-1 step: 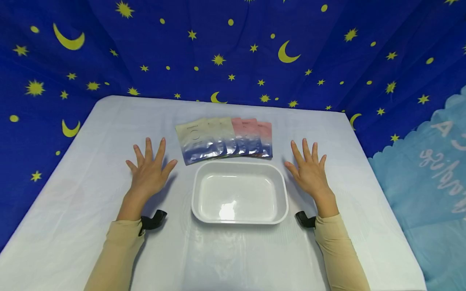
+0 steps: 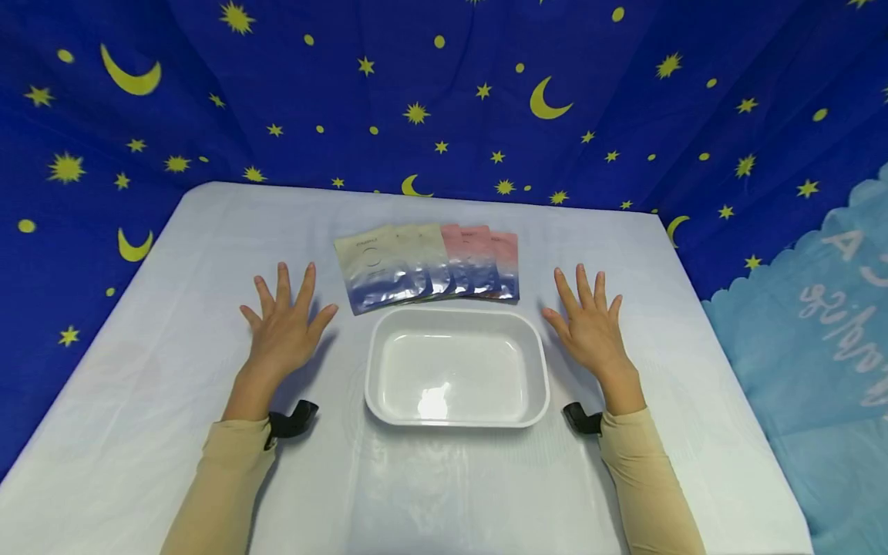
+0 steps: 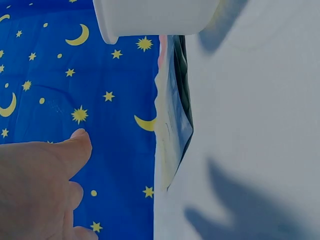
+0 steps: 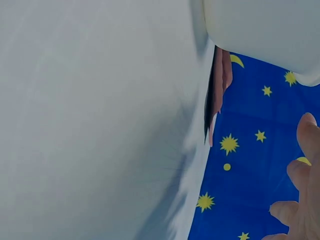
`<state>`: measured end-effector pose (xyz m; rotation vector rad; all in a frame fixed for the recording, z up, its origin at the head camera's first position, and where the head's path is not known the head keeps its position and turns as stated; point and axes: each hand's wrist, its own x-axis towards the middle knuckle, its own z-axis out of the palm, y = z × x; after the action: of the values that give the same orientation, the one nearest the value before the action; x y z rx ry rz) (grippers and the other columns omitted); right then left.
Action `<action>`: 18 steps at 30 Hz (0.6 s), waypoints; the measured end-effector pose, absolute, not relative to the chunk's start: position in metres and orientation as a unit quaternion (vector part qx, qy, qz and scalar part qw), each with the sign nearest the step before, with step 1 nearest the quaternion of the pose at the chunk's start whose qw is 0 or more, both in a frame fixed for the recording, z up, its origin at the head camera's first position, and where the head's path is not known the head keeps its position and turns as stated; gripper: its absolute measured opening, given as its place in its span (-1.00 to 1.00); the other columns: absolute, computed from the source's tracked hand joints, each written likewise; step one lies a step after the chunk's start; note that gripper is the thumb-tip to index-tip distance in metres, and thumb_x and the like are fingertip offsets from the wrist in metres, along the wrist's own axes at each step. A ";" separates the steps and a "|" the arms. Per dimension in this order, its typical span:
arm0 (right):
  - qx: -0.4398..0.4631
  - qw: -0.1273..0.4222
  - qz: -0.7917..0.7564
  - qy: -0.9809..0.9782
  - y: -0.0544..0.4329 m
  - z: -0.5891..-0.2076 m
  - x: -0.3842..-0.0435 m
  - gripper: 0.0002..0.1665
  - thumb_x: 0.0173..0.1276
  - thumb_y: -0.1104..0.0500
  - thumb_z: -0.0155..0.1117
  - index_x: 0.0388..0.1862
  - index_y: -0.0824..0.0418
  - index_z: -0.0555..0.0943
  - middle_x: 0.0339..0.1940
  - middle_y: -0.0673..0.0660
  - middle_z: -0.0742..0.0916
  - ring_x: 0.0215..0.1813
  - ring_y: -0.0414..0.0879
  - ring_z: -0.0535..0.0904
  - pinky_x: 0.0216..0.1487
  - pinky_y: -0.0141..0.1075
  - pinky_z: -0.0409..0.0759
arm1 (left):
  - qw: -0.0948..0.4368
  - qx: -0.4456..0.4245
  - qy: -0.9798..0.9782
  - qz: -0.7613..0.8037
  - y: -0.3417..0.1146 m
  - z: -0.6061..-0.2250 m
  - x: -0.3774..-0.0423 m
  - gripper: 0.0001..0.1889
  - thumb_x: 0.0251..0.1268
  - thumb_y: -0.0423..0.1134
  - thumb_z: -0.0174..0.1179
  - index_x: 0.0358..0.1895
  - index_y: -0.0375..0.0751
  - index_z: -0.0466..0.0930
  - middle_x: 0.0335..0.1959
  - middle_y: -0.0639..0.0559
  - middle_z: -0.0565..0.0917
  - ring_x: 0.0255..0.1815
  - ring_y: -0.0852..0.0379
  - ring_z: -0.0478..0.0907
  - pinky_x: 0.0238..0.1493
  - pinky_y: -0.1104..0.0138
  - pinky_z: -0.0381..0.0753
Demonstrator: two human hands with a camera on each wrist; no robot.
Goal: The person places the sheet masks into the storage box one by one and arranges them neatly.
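Note:
A white rectangular basin [image 2: 456, 416] stands on the table, with nothing in it. Behind it lies a fanned row of flat foil sachets: cream-to-blue ones [image 2: 378, 266] on the left, pink-to-blue ones [image 2: 479, 258] on the right, overlapping one another. To the left of the basin is my left hand [image 2: 280, 335], back up, fingers spread, holding nothing. My right hand [image 2: 590, 331] is spread in the same way on the basin's right, also holding nothing. In the left wrist view the left thumb [image 3: 77, 150] is apart from the sachets [image 3: 175, 110].
A white cloth [image 2: 139, 370] covers the table. Behind it hangs a blue curtain [image 2: 388, 85] with yellow moons and stars. Light blue fabric with white lettering [image 2: 798, 370] hangs at the right. Black wrist devices [image 2: 294, 420] stick out inward from both sleeves.

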<state>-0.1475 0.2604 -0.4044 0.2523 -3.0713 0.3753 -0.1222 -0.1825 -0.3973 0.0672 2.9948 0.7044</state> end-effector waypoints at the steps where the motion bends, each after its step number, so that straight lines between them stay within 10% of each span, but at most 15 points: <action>1: 0.081 0.018 0.122 -0.989 0.261 -0.405 -0.147 -0.20 0.54 -0.25 -0.15 0.62 -0.03 -0.08 0.62 0.30 -0.09 0.57 0.34 -0.44 0.36 0.50 -0.35 | 0.032 0.023 0.973 0.229 -0.182 -0.398 -0.122 -0.22 0.52 0.26 -0.32 0.59 -0.02 -0.35 0.54 -0.41 -0.46 0.44 -0.48 -0.71 0.19 -0.57 -0.47; 18: 0.125 0.051 0.161 -0.978 0.258 -0.400 -0.146 -0.23 0.55 -0.22 -0.13 0.61 -0.06 -0.05 0.62 0.26 -0.01 0.60 0.32 -0.29 0.40 0.46 -0.28 | 0.002 0.025 0.973 0.229 -0.186 -0.395 -0.120 -0.20 0.49 0.29 -0.30 0.59 -0.02 -0.32 0.55 -0.37 -0.45 0.45 -0.46 -0.70 0.23 -0.55 -0.47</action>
<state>-0.1458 0.2584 -0.3999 0.3795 -2.9750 0.4884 -0.1197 -0.1856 -0.3955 0.0773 3.0524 0.7186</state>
